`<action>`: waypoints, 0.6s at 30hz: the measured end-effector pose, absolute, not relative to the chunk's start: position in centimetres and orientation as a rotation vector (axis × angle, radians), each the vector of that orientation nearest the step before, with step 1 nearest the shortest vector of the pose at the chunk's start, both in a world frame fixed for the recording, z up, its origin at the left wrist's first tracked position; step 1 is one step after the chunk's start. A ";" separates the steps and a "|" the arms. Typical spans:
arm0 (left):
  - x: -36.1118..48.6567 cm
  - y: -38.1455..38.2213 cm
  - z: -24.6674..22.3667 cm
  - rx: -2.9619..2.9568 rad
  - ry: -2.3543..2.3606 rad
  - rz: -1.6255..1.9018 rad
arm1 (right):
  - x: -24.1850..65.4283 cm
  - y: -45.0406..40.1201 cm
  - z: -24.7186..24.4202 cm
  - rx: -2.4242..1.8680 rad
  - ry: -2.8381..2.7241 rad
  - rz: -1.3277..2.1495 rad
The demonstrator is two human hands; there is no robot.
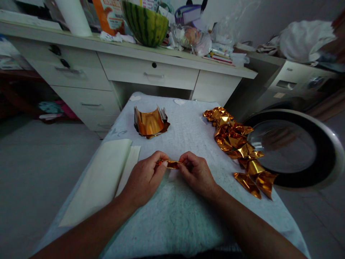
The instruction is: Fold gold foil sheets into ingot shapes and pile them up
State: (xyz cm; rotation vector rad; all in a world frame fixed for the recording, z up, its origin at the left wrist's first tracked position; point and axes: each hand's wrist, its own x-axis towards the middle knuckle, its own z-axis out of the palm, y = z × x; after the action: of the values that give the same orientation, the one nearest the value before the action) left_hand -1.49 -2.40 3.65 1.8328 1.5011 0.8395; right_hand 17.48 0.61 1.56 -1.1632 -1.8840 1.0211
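Note:
A narrow folded strip of gold foil paper [173, 164] stretches between my two hands, above the middle of the cloth-covered table [185, 216]. My left hand [147, 176] pinches its left end with thumb and fingers. At the other end, my right hand [198, 174] grips it, its fingertips curled and partly hidden. Beyond my left hand stands a curved stack of gold foil sheets [151, 122]. A long heap of folded gold foil pieces [231, 135] lies to the right. Pale yellow paper sheets [99, 176] rest left of my left hand.
Behind the table runs a white desk [151, 72] with drawers, carrying a half watermelon [147, 23], a paper roll [74, 18] and clutter. On the right, a washing machine [293, 77] has its round door [291, 144] swung out beside the table edge.

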 end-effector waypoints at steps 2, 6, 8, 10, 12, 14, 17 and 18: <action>-1.4 -2.4 3.6 1.847 1.518 0.836 | 17.5 0.5 1.5 -1.187 -1.891 0.991; -1.4 -2.2 3.2 1.921 1.540 0.785 | 17.5 0.4 1.4 -1.213 -1.907 0.959; -1.4 -2.2 3.0 1.964 1.569 0.748 | 17.5 0.4 1.4 -1.213 -1.913 0.945; -1.3 -2.1 2.9 1.991 1.590 0.697 | 17.5 0.4 1.4 -1.214 -1.927 0.923; -1.3 -2.1 2.9 2.005 1.597 0.643 | 17.4 0.4 1.3 -1.213 -1.939 0.904; -1.3 -2.1 3.0 2.015 1.598 0.610 | 17.4 0.4 1.3 -1.207 -1.943 0.904; -1.4 -2.2 2.9 2.026 1.607 0.598 | 17.4 0.4 1.3 -1.206 -1.938 0.910; -1.4 -2.2 2.9 2.030 1.611 0.593 | 17.4 0.4 1.3 -1.212 -1.941 0.905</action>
State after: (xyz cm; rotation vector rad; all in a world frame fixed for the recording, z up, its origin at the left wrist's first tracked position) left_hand -1.39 -2.19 2.88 2.0301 1.6114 0.5931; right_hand 17.44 0.35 1.27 -1.2116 -1.9410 0.9049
